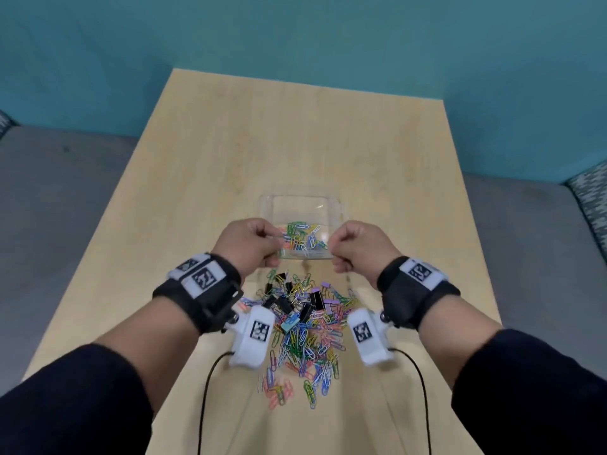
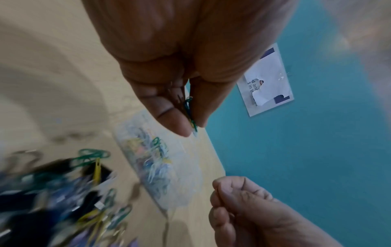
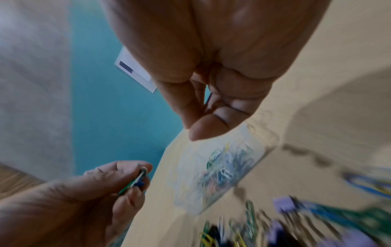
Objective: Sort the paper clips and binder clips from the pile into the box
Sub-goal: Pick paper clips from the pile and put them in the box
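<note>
The pile [image 1: 302, 326] of coloured paper clips and black, lilac and teal binder clips lies on the bench [image 1: 394, 178], just on the person's side of the clear box [image 1: 302, 205]. The box holds only paper clips, heaped at its near end; its far half is bare.

The left hand [image 1: 249, 243] hovers at the box's near-left corner, thumb and forefinger pinching a few clips [image 2: 190, 115], green among them. The right hand [image 1: 359, 247] is curled at the near-right corner; a thin blue wire shows between its fingers, probably a clip, though I cannot tell for certain.

The step looks like delivery: next, move over the box and let go.
</note>
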